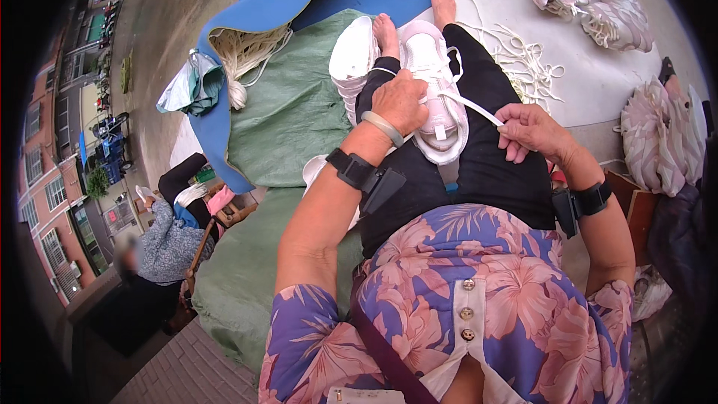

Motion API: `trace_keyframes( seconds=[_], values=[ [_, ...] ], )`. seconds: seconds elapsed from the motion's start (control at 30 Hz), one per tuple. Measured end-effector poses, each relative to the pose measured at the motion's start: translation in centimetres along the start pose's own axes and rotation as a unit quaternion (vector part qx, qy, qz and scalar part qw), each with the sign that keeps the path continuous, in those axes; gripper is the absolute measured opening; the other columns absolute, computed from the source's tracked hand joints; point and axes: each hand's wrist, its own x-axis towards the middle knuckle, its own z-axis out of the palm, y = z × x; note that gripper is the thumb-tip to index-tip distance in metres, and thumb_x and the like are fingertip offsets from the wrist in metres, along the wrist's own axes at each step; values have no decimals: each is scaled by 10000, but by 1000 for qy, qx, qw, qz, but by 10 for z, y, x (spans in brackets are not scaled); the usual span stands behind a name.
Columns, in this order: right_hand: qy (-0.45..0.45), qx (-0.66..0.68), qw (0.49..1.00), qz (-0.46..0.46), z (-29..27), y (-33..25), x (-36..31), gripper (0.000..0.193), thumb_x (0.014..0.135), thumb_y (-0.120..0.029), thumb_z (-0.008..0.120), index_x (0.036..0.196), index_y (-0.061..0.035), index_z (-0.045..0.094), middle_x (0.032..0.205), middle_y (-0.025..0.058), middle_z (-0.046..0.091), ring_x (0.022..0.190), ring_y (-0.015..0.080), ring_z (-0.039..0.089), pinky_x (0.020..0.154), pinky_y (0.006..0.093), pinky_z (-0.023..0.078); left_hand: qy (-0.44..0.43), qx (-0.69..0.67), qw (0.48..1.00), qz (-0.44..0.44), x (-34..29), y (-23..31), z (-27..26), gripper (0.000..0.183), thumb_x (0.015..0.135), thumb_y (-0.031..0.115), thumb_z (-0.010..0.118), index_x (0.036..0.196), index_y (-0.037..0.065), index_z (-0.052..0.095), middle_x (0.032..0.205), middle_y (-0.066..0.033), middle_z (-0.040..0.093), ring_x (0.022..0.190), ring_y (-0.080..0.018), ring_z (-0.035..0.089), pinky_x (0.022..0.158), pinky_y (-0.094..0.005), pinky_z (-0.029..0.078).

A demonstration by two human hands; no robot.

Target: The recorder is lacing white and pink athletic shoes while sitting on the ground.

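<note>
Head: pink-and-white sneaker (440, 112); right fingers (513, 117) pinching white lace (477, 108); left fingers (417, 109), grip unclear.

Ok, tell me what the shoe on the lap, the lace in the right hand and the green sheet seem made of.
Shoe: probably synthetic leather and fabric, mostly matte, judging by its smooth white and pale pink panels. Lace: likely woven textile, matte, a flat strip curving to the right hand. Green sheet: probably woven plastic, with a faint sheen and crisp creases; its weave is unclear.
</note>
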Motion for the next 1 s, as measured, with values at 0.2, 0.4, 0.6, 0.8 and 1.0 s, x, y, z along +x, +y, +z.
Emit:
trace_keyframes(
  seconds=[0.2,0.4,0.6,0.8,1.0],
  values=[
    [-54,35,998,5,2,2,10,231,850,-189,542,978,3,538,695,87,616,527,128,606,448,223,502,70,-70,992,74,-3,-7,-1,74,624,66,563,655,33,504,695,-117,495,694,-297,532,590,-377,420],
    [-102,58,993,22,11,8,9,212,855,-177,533,974,-1,534,693,99,621,520,142,611,440,232,511,268,-30,957,109,-5,-6,23,69,677,43,537,727,46,489,709,-111,507,628,-313,538,529,-382,434],
    [-85,62,994,4,26,4,12,235,857,-172,527,1017,-1,510,736,84,600,571,132,610,452,239,519,329,-156,931,14,-5,-11,35,169,728,15,491,895,41,482,709,-124,540,616,-308,562,546,-372,455],
    [-58,53,997,-7,30,12,23,229,858,-171,529,1018,-7,510,705,35,564,528,73,546,417,191,457,313,-238,916,77,-10,-5,28,366,735,-6,472,1098,42,457,738,-118,581,622,-272,593,568,-339,465],
    [31,11,999,-19,24,14,18,155,865,-208,525,925,-71,568,597,-45,487,430,-1,341,373,144,227,204,-213,955,40,-14,-11,7,306,711,20,541,1015,53,540,676,-72,578,569,-177,558,554,-280,456]
  ],
)
